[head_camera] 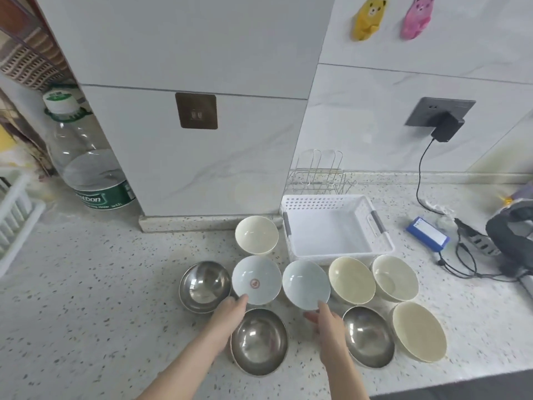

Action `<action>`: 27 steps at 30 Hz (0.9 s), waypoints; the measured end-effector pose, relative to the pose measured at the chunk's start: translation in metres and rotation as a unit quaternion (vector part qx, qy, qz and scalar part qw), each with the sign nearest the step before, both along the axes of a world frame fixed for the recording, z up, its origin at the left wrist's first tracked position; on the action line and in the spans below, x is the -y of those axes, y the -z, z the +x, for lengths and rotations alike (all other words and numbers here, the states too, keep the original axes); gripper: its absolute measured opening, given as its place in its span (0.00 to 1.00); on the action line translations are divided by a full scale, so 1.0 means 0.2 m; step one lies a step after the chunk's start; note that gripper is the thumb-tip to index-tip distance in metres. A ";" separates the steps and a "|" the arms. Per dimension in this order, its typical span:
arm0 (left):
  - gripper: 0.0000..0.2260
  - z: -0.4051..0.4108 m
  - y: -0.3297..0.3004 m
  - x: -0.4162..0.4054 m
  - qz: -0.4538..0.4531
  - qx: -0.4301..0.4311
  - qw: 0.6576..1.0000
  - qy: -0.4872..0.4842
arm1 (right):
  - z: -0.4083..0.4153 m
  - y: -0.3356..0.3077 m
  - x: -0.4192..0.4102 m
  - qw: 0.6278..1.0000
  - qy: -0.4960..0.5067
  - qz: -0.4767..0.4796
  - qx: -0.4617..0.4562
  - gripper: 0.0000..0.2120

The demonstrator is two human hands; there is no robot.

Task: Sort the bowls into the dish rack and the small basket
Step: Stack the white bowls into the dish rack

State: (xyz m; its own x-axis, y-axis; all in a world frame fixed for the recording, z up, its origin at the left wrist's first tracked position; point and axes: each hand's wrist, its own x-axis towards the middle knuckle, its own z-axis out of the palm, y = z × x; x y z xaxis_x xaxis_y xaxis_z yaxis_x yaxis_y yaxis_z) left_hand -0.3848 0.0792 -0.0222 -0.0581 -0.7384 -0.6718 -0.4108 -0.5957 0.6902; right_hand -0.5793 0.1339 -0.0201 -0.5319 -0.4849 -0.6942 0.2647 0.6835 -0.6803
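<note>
Each hand (230, 310) (324, 316) grips one bowl (256, 280) (305, 284).

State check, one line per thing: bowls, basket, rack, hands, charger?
White basket: empty, on counter.
Wire dish rack: empty, behind basket.
Red-marked bowl: tilted, gripped by left hand.
Pale blue bowl: tilted, gripped by right hand.
Three steel bowls: upright, empty.
Four cream bowls: empty, on counter.
Charger: plugged in.
</note>
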 end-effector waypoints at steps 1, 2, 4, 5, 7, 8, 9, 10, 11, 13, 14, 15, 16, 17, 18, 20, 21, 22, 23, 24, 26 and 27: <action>0.14 -0.01 0.01 0.01 -0.012 0.012 1.000 -0.011 | -0.01 0.01 0.02 1.000 -0.003 -0.001 0.015 0.11; 0.14 -0.02 0.01 0.02 -0.023 0.021 0.999 -0.028 | -0.01 0.02 0.03 1.000 -0.002 -0.004 0.026 0.10; 0.12 -0.03 0.03 0.04 -0.039 0.028 0.997 -0.061 | -0.01 0.03 0.04 0.999 0.003 -0.013 0.032 0.09; 0.11 -0.03 0.04 0.04 -0.043 0.031 0.996 -0.070 | -0.01 0.03 0.05 0.999 0.005 -0.017 0.029 0.09; 0.12 -0.03 0.04 0.04 -0.053 0.040 0.995 -0.078 | 0.00 0.03 0.04 0.999 0.015 -0.025 0.024 0.09; 0.12 -0.03 0.03 0.03 -0.058 0.043 0.994 -0.080 | 0.00 0.03 0.04 0.999 0.022 -0.029 0.021 0.09; 0.11 -0.03 0.03 0.03 -0.063 0.042 0.994 -0.083 | 0.01 0.04 0.03 0.999 0.029 -0.034 0.016 0.09; 0.11 -0.03 0.02 0.03 -0.068 0.042 0.993 -0.086 | 0.02 0.04 0.03 0.999 0.035 -0.038 0.010 0.10; 0.11 -0.03 0.01 0.03 -0.073 0.041 0.992 -0.090 | 0.03 0.04 0.03 0.998 0.040 -0.040 0.005 0.11; 0.12 -0.02 -0.01 0.03 -0.080 0.044 0.991 -0.101 | 0.04 0.03 0.03 0.998 0.043 -0.048 -0.003 0.11; 0.12 -0.02 -0.02 0.03 -0.082 0.045 0.990 -0.105 | 0.05 0.02 0.02 0.998 0.042 -0.051 -0.011 0.11; 0.13 -0.01 -0.03 0.04 -0.083 0.043 0.990 -0.107 | 0.04 0.01 0.02 0.998 0.039 -0.052 -0.023 0.12; 0.13 0.00 -0.04 0.04 -0.085 0.039 0.990 -0.109 | 0.04 -0.01 0.02 0.997 0.034 -0.053 -0.039 0.13; 0.14 0.02 -0.06 0.05 -0.089 0.035 0.990 -0.108 | 0.03 -0.02 0.02 0.997 0.027 -0.053 -0.057 0.14; 0.12 0.03 -0.08 0.05 -0.092 0.033 0.990 -0.105 | 0.02 -0.04 0.02 0.996 0.021 -0.054 -0.073 0.15; 0.10 0.06 -0.13 0.05 -0.099 0.024 0.989 -0.108 | 0.02 -0.07 0.02 0.993 0.015 -0.059 -0.099 0.15; 0.11 0.09 -0.15 0.05 -0.103 0.016 0.988 -0.114 | 0.03 -0.09 0.02 0.992 0.015 -0.064 -0.107 0.16; 0.12 0.11 -0.17 0.05 -0.109 0.010 0.987 -0.120 | 0.05 -0.11 0.02 0.991 0.016 -0.072 -0.113 0.16; 0.13 0.14 -0.20 0.05 -0.113 0.005 0.986 -0.124 | 0.07 -0.13 0.02 0.990 0.016 -0.080 -0.117 0.16; 0.14 0.17 -0.22 0.05 -0.117 0.000 0.985 -0.130 | 0.10 -0.15 0.02 0.989 0.013 -0.086 -0.121 0.16; 0.13 0.26 -0.28 0.06 -0.120 -0.018 0.982 -0.146 | 0.19 -0.19 0.04 0.987 0.007 -0.101 -0.122 0.15; 0.12 0.32 -0.30 0.06 -0.118 -0.030 0.980 -0.157 | 0.24 -0.21 0.05 0.986 0.008 -0.110 -0.122 0.15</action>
